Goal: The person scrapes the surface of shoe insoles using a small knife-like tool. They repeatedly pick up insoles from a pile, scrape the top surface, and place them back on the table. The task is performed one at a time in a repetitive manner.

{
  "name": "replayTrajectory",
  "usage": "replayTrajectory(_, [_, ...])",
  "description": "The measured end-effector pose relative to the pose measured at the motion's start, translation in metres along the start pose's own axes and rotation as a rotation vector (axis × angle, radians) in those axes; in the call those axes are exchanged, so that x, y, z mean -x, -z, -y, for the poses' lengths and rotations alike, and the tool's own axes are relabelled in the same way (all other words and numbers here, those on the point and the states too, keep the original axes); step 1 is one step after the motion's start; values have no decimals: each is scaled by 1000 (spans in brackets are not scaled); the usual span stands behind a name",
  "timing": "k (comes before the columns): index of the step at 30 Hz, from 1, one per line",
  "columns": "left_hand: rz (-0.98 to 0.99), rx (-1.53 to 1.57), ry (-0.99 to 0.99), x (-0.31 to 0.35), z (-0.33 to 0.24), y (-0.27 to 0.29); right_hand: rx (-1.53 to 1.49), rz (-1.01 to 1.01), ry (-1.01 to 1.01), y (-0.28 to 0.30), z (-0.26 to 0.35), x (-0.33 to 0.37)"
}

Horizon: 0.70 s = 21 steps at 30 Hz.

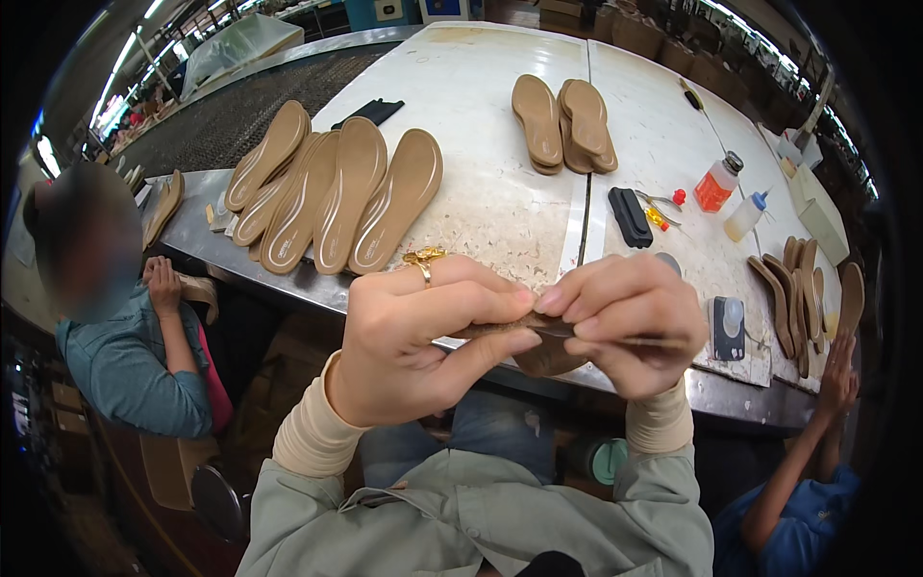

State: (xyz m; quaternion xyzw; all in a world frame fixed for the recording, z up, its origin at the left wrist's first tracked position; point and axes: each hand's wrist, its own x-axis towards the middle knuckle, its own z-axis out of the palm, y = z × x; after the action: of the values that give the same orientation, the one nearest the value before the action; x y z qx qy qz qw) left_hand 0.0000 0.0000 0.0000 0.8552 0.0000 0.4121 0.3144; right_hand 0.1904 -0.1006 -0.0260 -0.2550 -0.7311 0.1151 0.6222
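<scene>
My left hand (423,337), with a gold ring on one finger, pinches the left end of a thin brown insole (548,356) held edge-on in front of my chest. My right hand (630,322) grips the same insole from the right, fingertips almost touching those of the left. Most of the insole is hidden by my fingers. Both hands hover over the near edge of the white worktable (500,192).
A row of tan insoles (332,197) lies at the table's left, a small stack of insoles (564,120) farther back, more brown insoles (793,298) at the right. An orange bottle (717,183), white squeeze bottle (747,213) and black block (630,216) stand right. A seated person (115,327) is left, another person's arm (817,433) right.
</scene>
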Motion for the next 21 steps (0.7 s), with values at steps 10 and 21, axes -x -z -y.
replayTrajectory(10, [127,140,46,0,-7,9,-365,-685,-385,-21,-14,28])
replayTrajectory(21, [113,156,76,8,-13,12,-170,-772,-369,-39,-14,43])
